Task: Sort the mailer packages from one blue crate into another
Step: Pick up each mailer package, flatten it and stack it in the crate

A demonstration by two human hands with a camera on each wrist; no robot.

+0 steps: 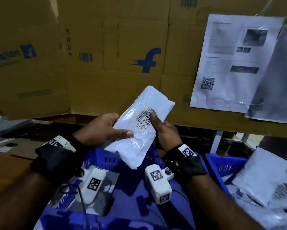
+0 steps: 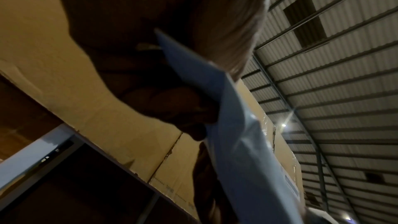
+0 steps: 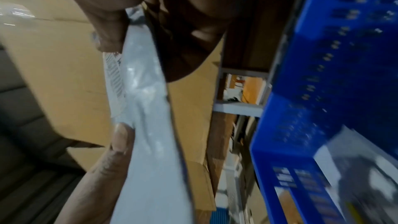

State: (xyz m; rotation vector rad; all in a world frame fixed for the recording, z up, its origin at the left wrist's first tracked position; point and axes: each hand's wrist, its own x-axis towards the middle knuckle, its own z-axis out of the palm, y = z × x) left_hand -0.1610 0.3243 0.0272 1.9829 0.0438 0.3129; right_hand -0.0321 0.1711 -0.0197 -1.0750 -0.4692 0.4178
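Observation:
A white plastic mailer package [image 1: 140,125] with a barcode label [image 1: 144,119] is held up in front of me by both hands. My left hand [image 1: 104,128] grips its left edge, thumb across the front. My right hand [image 1: 162,130] grips its right edge, thumb pressing on the label. The mailer [image 2: 241,142] shows edge-on in the left wrist view and the mailer [image 3: 148,125] again in the right wrist view. A blue crate [image 1: 122,218] lies below my hands. A second blue crate [image 1: 222,165] at the right holds several white mailers [image 1: 262,178].
Brown cardboard boxes [image 1: 106,47] form a wall behind. A printed sheet with a QR code [image 1: 232,62] is taped to them at the right. A brown table surface [image 1: 4,170] lies at the left.

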